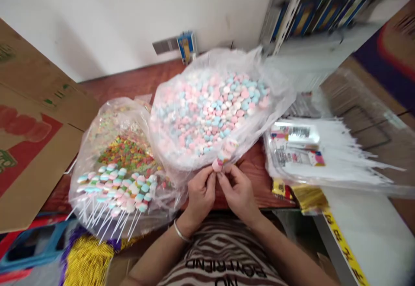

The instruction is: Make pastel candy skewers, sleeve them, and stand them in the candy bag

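Okay so both forearms come up from the bottom of the view, angled inward, and the hands basically meet just right of center. Left hand [201,191] has its thumb and index finger pinched together, other fingers curled in. Right hand [238,193] is pretty much a mirror of that, thumb tip and fingertips up close to the left's. Wrists look slightly bent, backs of both hands mostly facing up, and the forearms spread wide toward the elbows.

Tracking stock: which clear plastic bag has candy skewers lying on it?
The left bag, holding red and green candies; the middle bag, holding pink and blue candies, has none.
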Available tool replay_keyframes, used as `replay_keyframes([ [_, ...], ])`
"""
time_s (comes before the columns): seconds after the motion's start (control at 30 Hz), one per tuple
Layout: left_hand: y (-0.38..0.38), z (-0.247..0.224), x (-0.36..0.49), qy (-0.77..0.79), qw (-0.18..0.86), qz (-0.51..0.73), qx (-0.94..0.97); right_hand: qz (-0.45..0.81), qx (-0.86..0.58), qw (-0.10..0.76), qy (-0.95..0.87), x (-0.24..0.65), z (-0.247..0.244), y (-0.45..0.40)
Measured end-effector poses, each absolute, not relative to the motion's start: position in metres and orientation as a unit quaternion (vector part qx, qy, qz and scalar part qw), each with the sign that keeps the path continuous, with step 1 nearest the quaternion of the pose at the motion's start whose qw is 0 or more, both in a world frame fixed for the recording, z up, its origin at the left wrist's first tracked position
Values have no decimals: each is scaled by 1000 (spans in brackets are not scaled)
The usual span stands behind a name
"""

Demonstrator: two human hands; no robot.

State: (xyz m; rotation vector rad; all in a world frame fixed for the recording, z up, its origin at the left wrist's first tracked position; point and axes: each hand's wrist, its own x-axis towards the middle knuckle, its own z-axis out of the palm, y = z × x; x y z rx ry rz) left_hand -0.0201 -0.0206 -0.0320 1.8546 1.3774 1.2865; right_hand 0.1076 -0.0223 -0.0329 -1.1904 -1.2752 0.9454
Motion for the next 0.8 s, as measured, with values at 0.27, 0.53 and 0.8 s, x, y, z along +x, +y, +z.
replay_keyframes([
  [0.27,-10,21,-54,317,64,530,784,577,-273,362,-679,137,14,-15],
  [0.53,-36,17,-38,337,753,373,424,98,-293,469,-828,152,45,-12],
  [0.8,-30,19,-49,299,766,379,425,424,-333,452,-711,127,-3,-16],
])
